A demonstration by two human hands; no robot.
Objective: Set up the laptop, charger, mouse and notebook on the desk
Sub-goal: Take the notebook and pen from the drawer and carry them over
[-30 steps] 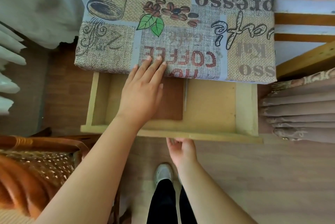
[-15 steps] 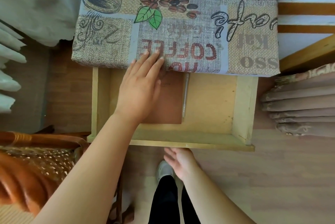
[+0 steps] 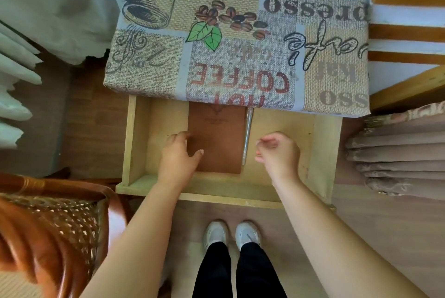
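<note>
shoes [image 3: 231, 235]: nearest, on the floor at 6 o'clock, toes toward the drawer.
chair [image 3: 50, 225]: wicker, at 8 o'clock, apart from the drawer.
drawer [image 3: 216, 195]: pulled out from under the counter; both hands are over it.
left hand [image 3: 179, 155]: on the notebook's left edge. Grip: fingers curled down at the edge, thumb lying on the cover; whether the fingers are under the edge I cannot tell.
right hand [image 3: 279, 150]: over the bare drawer floor at 3 o'clock of the pen. Grip: loosely curled, holding nothing.
notebook [image 3: 218, 140]: brown, flat in the drawer, its far end under the counter's lip.
pen [image 3: 247, 137]: just beside the notebook's right edge, lying along it.
counter [image 3: 240, 32]: far side, under a coffee-print cloth; no laptop, charger or mouse in view on the part seen.
step: fetching the notebook from the drawer; judged early in the task.
next move: lift the left edge to get fingers beneath, draw the notebook toward 6 o'clock to free the far end, then carry it to 12 o'clock onto the cloth. The right hand is placed to take the pen or steady the far edge.
</note>
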